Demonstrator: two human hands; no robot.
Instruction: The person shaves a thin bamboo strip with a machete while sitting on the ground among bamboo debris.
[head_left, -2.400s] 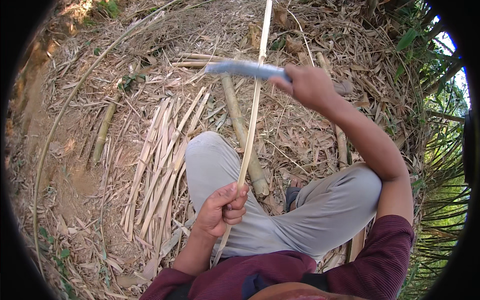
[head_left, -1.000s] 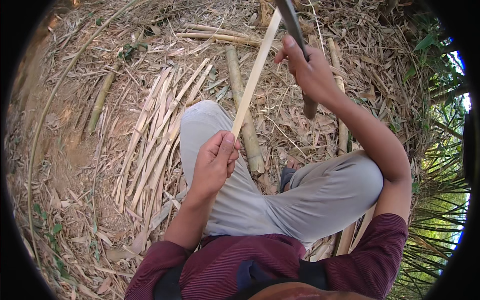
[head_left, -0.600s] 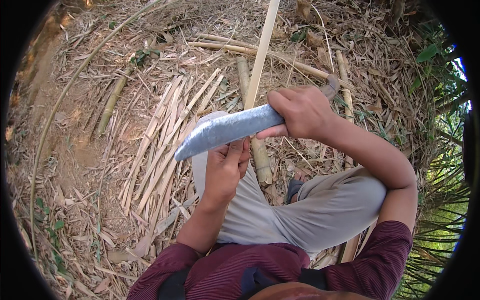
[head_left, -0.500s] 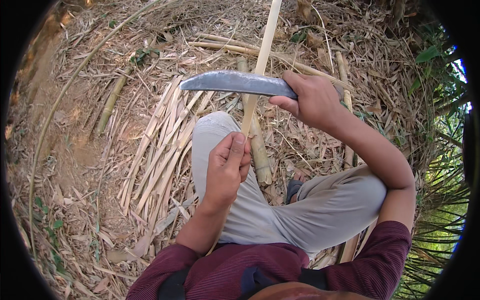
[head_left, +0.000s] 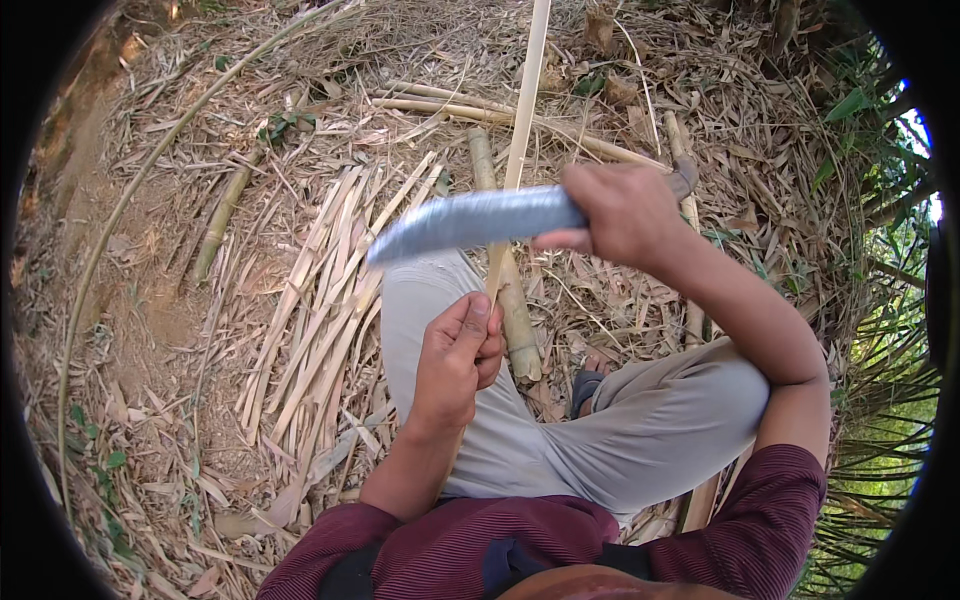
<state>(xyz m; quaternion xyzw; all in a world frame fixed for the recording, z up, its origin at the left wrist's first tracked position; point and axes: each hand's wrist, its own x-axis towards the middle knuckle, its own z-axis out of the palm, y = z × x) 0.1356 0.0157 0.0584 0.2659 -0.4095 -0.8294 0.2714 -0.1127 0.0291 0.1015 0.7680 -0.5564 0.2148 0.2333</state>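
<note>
My left hand is closed around the lower part of a long pale bamboo strip, thumb on top. The strip rises away from me past the upper edge of the picture. My right hand grips a broad curved knife near the base of its blade. Part of its dark handle end shows beyond the fist. The blade points left, is blurred by motion and crosses in front of the strip; whether it touches the strip I cannot tell. Both hands are above my bent left leg in grey trousers.
To the left lies a bundle of split bamboo strips. A bamboo pole lies under the strip, beside my knee. More bamboo lengths are farther off, and another piece lies at the left. Dry leaves cover the ground; green plants stand at the right.
The knife has come down toward me and its tip has tilted lower, with the blade face turned more into view. My left hand has dropped slightly with the strip.
</note>
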